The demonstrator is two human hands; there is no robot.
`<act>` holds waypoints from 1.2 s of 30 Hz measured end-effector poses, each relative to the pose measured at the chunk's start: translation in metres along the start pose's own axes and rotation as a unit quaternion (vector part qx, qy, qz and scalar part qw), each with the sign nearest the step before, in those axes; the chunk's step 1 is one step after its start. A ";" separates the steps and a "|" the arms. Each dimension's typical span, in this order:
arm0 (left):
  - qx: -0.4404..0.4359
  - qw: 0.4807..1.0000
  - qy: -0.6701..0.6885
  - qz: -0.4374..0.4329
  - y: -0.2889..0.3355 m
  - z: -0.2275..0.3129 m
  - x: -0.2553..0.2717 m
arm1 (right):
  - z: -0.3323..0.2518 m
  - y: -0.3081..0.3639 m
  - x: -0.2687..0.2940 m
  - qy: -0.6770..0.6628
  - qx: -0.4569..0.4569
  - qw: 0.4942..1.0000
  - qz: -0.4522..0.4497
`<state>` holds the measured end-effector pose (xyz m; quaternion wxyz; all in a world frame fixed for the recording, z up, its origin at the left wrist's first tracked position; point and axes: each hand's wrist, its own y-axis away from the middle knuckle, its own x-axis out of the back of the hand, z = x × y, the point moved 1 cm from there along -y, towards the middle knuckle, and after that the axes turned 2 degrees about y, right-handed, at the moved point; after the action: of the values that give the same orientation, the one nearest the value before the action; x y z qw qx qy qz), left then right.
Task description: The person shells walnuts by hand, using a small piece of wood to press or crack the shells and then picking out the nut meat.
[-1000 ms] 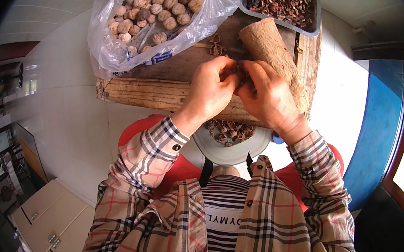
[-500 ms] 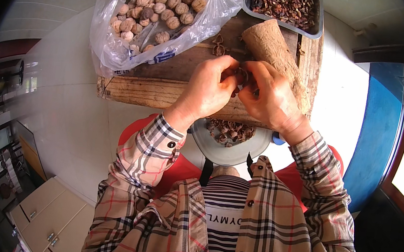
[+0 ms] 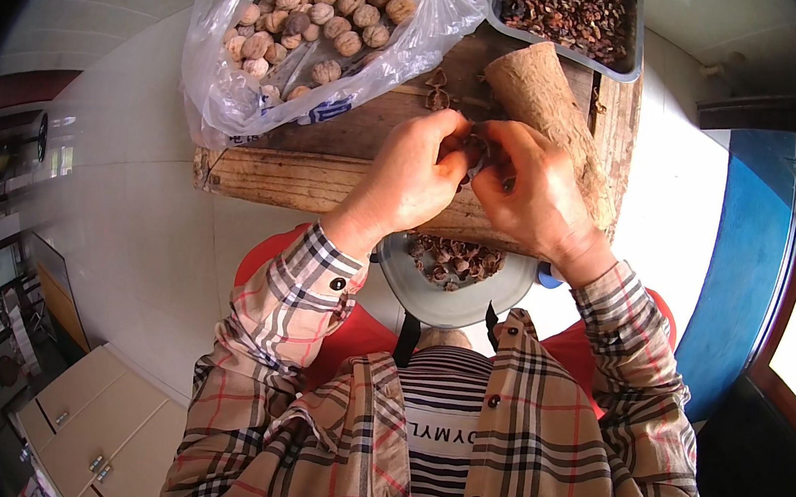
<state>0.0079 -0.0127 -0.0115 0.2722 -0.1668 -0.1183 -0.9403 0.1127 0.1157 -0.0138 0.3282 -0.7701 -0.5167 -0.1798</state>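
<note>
A translucent white plastic bag (image 3: 209, 106) of round tan walnuts (image 3: 325, 72) is sagging along the left edge of the brown wooden worktop (image 3: 292, 181), risking spillage if an arm nudges it. Above the near edge, the left hand (image 3: 414, 176) and right hand (image 3: 538, 192) are pinching small dark-brown shell pieces (image 3: 477, 149) between nearly closed fingertips; jagged rims could nick skin, and loose pinching could drop fragments. A tan, rough cylindrical log (image 3: 545, 90) is lying toward the right edge, possibly rolling if bumped.
</note>
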 end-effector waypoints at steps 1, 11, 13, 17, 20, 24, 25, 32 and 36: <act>0.021 0.999 0.025 -0.018 0.001 -0.004 0.003 | -0.002 -0.003 0.003 -0.035 -0.033 0.999 -0.020; 0.059 0.985 0.139 -0.084 0.002 0.000 0.016 | 0.004 -0.001 0.003 -0.143 -0.121 0.982 -0.035; 0.048 0.986 0.136 -0.081 0.003 0.001 0.018 | 0.005 -0.001 0.003 -0.157 -0.128 0.978 -0.043; 0.063 0.975 0.193 -0.090 0.002 0.003 0.021 | 0.005 0.000 0.003 -0.268 -0.178 0.945 -0.051; 0.054 0.965 0.251 -0.059 -0.001 0.001 0.019 | 0.008 0.000 0.001 -0.358 -0.195 0.913 -0.029; 0.094 0.948 0.304 -0.012 0.002 0.000 0.010 | 0.001 -0.005 0.000 -0.295 -0.171 0.940 0.004; 0.069 0.957 0.280 0.021 0.001 0.000 0.007 | -0.001 -0.006 0.001 -0.212 -0.117 0.970 0.009; -0.016 0.978 0.199 0.060 0.001 -0.001 0.004 | -0.001 -0.005 0.007 -0.264 -0.173 0.948 -0.024; -0.010 0.974 0.223 0.039 0.001 0.001 0.010 | -0.002 -0.006 0.008 -0.320 -0.199 0.926 -0.029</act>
<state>0.0005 -0.0177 -0.0068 0.3266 0.0392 -0.0383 -0.9436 0.1109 0.1212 -0.0060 -0.0198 -0.8209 -0.5698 -0.0324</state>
